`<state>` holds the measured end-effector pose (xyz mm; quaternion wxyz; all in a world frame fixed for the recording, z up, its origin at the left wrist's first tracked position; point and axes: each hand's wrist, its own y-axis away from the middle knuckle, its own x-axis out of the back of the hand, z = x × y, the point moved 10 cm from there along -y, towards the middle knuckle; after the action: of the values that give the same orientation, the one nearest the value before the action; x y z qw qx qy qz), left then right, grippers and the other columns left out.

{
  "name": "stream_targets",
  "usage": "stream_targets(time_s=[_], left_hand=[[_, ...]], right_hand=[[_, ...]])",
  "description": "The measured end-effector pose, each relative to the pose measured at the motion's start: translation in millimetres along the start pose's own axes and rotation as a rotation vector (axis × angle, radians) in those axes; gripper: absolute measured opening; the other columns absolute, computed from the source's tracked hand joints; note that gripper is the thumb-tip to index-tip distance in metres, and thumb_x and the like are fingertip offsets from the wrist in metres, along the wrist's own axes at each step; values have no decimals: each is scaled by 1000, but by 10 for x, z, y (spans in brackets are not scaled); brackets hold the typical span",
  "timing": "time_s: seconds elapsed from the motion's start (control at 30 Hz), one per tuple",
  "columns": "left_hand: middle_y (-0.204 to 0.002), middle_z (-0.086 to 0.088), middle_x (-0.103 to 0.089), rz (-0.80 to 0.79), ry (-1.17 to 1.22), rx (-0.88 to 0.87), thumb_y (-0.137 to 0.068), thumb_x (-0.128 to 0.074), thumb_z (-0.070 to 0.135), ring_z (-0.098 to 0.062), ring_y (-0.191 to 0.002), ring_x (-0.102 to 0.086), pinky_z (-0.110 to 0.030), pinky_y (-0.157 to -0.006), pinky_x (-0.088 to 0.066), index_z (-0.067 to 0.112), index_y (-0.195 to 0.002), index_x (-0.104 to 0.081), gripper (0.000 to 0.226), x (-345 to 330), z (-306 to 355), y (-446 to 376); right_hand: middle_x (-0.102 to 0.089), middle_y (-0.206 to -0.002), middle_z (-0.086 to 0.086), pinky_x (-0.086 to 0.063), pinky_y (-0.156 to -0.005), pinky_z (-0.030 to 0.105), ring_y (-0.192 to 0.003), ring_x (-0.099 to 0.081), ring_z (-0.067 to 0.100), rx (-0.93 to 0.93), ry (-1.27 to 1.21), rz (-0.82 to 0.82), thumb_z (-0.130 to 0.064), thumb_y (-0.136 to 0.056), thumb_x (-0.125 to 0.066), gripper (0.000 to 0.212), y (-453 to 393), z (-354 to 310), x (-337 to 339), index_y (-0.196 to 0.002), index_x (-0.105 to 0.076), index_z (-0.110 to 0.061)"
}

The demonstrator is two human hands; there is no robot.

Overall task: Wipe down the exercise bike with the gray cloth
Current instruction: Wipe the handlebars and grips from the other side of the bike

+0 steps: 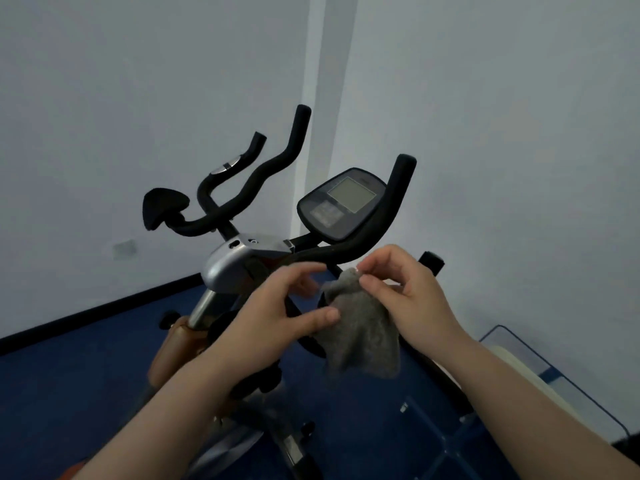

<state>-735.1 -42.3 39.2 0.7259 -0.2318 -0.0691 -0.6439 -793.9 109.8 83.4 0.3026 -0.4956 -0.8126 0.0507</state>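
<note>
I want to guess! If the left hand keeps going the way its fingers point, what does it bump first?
Probably the gray cloth: the left hand points right, its thumb nearly touching it, though depth is unclear.

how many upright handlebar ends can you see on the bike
3: a short one at far left, a tall one beside it, and one right of the console. Others may be hidden.
</note>
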Motion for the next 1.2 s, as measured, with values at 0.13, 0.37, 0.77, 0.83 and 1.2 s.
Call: stream_targets(time_s=[0.13,0.37,0.77,0.83,1.2], left_hand=[[-137,19,-52,-162,44,-117,-88,-62,48,2,-130,-45,-22,-107,-39,34,-144,-42,61,26,322,-150],[-96,4,-70,-268,-22,42,-86,-70,32,-13,-92,-66,-38,-88,-54,24,-113,-67,28,31,163,-242],[-79,2,-63,-207,-28,-27,-89,-67,38,-12,-76,-61,-30,-70,-49,17,-87,-62,21,12,183,-392],[-75,11,-63,-140,-48,-6,-89,-67,38,-4,-71,-59,-25,-66,-47,22,-87,-60,18,39,135,-445],[-93,22,-62,-18,-23,-89,-84,-71,45,6,-86,-59,-11,-74,-48,34,-98,-64,19,-308,471,-185]], right_hand=[[-65,-92,-12,-48,-79,15,-92,-65,7,56,-48,-191,-7,-93,-61,18,-224,-285,-233,-93,-58,-25],[-65,-95,-13,-42,-73,11,-90,-60,4,22,99,-348,-18,-91,-65,20,-260,-225,-397,-100,-57,-35],[-67,-76,-12,-50,-67,23,-73,-64,4,-277,169,-362,-40,-87,-67,12,54,195,-107,-82,-64,-30],[-70,-80,-9,-53,-70,29,-75,-67,7,-315,204,-300,-42,-87,-67,13,90,253,-31,-82,-65,-29],[-74,-89,11,-55,-55,29,-73,-71,22,-682,-531,112,-33,-103,-42,33,188,465,33,-103,-67,-13]])
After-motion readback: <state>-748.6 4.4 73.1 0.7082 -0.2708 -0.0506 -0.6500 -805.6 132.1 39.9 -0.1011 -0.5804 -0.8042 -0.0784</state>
